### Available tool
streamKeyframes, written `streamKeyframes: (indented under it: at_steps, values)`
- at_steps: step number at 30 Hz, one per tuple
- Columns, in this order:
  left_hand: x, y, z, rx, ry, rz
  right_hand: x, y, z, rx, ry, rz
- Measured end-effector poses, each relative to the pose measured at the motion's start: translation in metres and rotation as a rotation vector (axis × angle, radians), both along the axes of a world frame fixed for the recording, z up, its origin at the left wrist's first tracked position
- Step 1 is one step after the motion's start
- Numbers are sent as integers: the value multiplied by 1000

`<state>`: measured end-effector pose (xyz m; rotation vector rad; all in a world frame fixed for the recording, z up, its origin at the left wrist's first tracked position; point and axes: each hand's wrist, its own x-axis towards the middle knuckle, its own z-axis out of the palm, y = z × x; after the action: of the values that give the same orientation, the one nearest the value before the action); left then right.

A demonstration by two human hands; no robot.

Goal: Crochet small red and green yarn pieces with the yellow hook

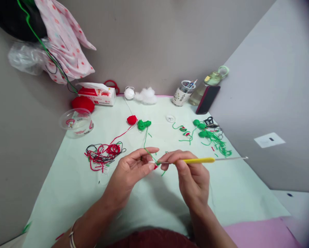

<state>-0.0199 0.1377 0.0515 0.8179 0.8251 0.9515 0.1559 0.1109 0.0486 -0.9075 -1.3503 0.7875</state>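
Note:
In my left hand (133,168) a small red, white and green crochet piece (156,165) is pinched between thumb and fingers, partly hidden by them. Green yarn (145,139) runs from the small green yarn ball (144,125) over my left fingers to the piece. My right hand (193,175) grips a crochet hook (199,161) by its yellow handle. One end of the hook touches the piece; the other metal end points out to the right.
Red and black yarn scraps (105,155) lie left, behind them a clear plastic tub (76,124). A red yarn ball (132,120) sits mid-table. Green bobbled pieces (202,129), a phone (208,100) and a pen holder (183,93) stand or lie right and back.

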Motion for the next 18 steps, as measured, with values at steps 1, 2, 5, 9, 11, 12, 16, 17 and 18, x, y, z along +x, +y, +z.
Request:
streamKeyframes:
  at_steps: [1, 2, 5, 9, 11, 12, 16, 17, 18]
  values:
    - [0, 0, 0, 6, 6, 0, 0, -1, 1, 23, -51, -12]
    - [0, 0, 0, 16, 15, 1, 1, -2, 2, 47, -107, -23]
    - [1, 0, 0, 59, 60, 28, 1, -3, 4, 150, -287, -57]
    - [6, -2, 0, 88, 97, 93, -1, -4, 1, 344, -528, -111]
    - [9, -4, 0, 78, 78, 132, -3, -5, -6, 396, -631, -178]
    - [10, -5, 0, 56, 46, 140, -4, -6, -10, 410, -683, -219]
    - [12, -4, -1, -164, -203, 18, -6, -9, -19, 427, -724, -328]
    - [12, -3, -1, -218, -249, -11, -6, -9, -18, 391, -653, -315]
    - [11, -1, -1, -252, -277, -26, -5, -8, -15, 342, -547, -298]
